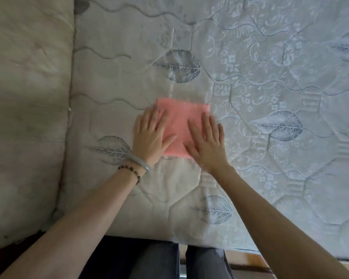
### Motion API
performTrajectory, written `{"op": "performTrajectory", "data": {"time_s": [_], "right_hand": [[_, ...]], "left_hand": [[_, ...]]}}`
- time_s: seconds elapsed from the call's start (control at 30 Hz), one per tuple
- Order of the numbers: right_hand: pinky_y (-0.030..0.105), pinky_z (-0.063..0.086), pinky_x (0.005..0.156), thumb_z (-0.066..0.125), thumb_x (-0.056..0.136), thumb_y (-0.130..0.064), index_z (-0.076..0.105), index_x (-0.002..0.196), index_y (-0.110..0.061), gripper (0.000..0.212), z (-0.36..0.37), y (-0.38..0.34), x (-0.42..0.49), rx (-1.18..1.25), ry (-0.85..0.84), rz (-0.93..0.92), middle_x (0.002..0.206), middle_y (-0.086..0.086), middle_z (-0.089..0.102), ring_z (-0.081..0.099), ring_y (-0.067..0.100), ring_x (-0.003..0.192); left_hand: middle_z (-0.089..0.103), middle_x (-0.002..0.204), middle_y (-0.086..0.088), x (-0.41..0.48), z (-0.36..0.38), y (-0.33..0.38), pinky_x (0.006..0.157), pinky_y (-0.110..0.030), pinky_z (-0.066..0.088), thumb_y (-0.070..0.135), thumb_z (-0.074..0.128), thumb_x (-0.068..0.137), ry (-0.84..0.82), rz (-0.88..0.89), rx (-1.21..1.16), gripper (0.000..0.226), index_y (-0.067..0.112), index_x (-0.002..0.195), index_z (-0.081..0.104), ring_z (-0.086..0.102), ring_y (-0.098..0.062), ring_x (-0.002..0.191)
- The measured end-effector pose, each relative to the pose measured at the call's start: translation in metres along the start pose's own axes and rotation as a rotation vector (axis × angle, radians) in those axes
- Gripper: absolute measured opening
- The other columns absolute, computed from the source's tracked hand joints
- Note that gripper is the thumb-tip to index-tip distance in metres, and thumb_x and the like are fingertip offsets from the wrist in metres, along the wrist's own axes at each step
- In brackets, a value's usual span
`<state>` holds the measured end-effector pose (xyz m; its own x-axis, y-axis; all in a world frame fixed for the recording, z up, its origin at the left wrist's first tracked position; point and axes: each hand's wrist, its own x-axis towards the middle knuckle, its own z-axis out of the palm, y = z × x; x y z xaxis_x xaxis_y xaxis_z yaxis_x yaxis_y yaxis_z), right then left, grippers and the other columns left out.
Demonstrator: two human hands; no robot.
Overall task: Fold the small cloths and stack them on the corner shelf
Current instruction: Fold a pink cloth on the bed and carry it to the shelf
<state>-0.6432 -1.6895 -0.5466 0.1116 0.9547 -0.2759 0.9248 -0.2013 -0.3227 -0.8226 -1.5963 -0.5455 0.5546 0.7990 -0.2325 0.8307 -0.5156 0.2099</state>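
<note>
A small pink cloth (179, 119) lies folded into a rough rectangle on the quilted mattress (270, 77). My left hand (150, 135) rests flat on the cloth's left side, fingers spread, with a pale bangle and a bead bracelet on the wrist. My right hand (207, 141) lies flat on the cloth's right side and lower corner, fingers apart. Both palms press down on the fabric; neither hand grips it. No shelf is in view.
The mattress has a leaf and wave pattern and fills most of the view. A beige padded quilt (26, 107) lies along its left side. My dark trousers (161, 260) and a strip of wooden floor (248, 258) show at the near edge.
</note>
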Motion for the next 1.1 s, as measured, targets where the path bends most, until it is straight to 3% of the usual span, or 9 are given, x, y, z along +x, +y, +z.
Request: {"op": "performTrajectory", "data": {"time_s": [0.07,0.17,0.3,0.4,0.5,0.6,0.7,0.97,1.1], "right_hand": [[0.04,0.028,0.108,0.051,0.094,-0.039,0.029,0.147,-0.016,0.061,-0.022,-0.013,0.001,0.362,0.06,0.188,0.152,0.018,0.023,0.027,0.033,0.137],[0.028,0.045,0.083,0.062,0.087,-0.025,0.044,0.132,-0.013,0.05,-0.041,-0.023,0.004,0.892,0.117,0.661,0.114,0.003,0.054,0.054,0.016,0.099],[0.033,0.038,0.067,0.065,0.076,-0.027,0.056,0.076,-0.008,0.021,-0.046,-0.025,0.014,1.177,-0.056,0.859,0.073,0.008,0.047,0.045,0.02,0.071],[0.033,0.04,0.066,0.069,0.068,-0.028,0.06,0.079,0.0,0.031,-0.045,-0.023,0.015,1.238,-0.114,0.879,0.079,0.009,0.052,0.049,0.02,0.074],[0.038,0.051,0.076,0.068,0.076,-0.019,0.064,0.082,-0.006,0.015,-0.05,-0.017,0.011,1.318,-0.104,0.876,0.086,0.011,0.065,0.061,0.026,0.081],[0.039,0.054,0.078,0.064,0.073,-0.021,0.065,0.092,-0.01,0.022,-0.067,-0.012,-0.004,1.416,-0.125,0.835,0.091,0.009,0.069,0.065,0.028,0.086],[0.038,0.054,0.074,0.059,0.073,-0.022,0.062,0.097,-0.014,0.025,-0.097,-0.008,-0.024,1.515,-0.134,0.784,0.094,0.01,0.067,0.065,0.028,0.086],[0.032,0.054,0.066,0.06,0.072,-0.02,0.061,0.112,-0.007,0.043,-0.247,-0.001,-0.094,1.671,0.166,0.75,0.095,0.01,0.068,0.065,0.024,0.084],[0.029,0.053,0.063,0.054,0.089,-0.014,0.061,0.111,-0.01,0.023,-0.323,0.003,-0.141,1.675,0.356,0.705,0.097,0.008,0.069,0.066,0.02,0.082]], "left_hand": [[0.044,0.142,-0.02,0.001,-0.008,0.002,0.108,-0.046,0.03,0.046,0.052,0.09,0.04,-0.15,-0.269,0.065,0.008,0.141,0.039,0.038,-0.037,0.132],[0.057,0.084,-0.002,-0.003,-0.026,0.007,0.082,-0.041,0.046,0.022,0.056,0.085,0.127,-0.353,-0.614,0.008,0.015,0.088,0.054,0.056,-0.026,0.084],[0.047,0.062,0.004,0.003,-0.036,0.021,0.051,-0.022,0.035,0.013,0.06,0.086,0.02,-0.674,-0.919,0.031,0.024,0.065,0.041,0.041,-0.007,0.054],[0.042,0.053,-0.001,0.01,-0.036,0.025,0.037,-0.015,0.026,0.024,0.06,0.087,-0.091,-0.736,-0.873,0.036,0.015,0.057,0.043,0.039,-0.016,0.05],[0.068,0.082,-0.013,0.006,-0.036,0.033,0.067,-0.03,0.055,0.036,0.064,0.081,-0.203,-0.751,-1.004,0.024,0.011,0.08,0.064,0.065,-0.028,0.077],[0.068,0.111,-0.017,-0.003,-0.047,0.045,0.092,-0.044,0.052,0.039,0.061,0.076,-0.206,-0.678,-1.173,0.051,0.006,0.115,0.062,0.065,-0.031,0.102],[0.067,0.112,-0.013,-0.007,-0.076,0.065,0.092,-0.039,0.051,0.026,0.059,0.093,-0.274,-0.574,-1.258,0.035,0.007,0.122,0.057,0.065,-0.026,0.099],[0.066,0.104,-0.003,0.004,-0.216,0.142,0.082,-0.032,0.051,0.026,0.06,0.087,-0.375,-0.285,-1.271,0.019,0.019,0.104,0.058,0.064,-0.017,0.092],[0.065,0.107,-0.013,0.004,-0.287,0.198,0.09,-0.047,0.049,0.043,0.068,0.067,-0.372,-0.179,-1.236,0.047,0.015,0.103,0.058,0.064,-0.026,0.094]]}}
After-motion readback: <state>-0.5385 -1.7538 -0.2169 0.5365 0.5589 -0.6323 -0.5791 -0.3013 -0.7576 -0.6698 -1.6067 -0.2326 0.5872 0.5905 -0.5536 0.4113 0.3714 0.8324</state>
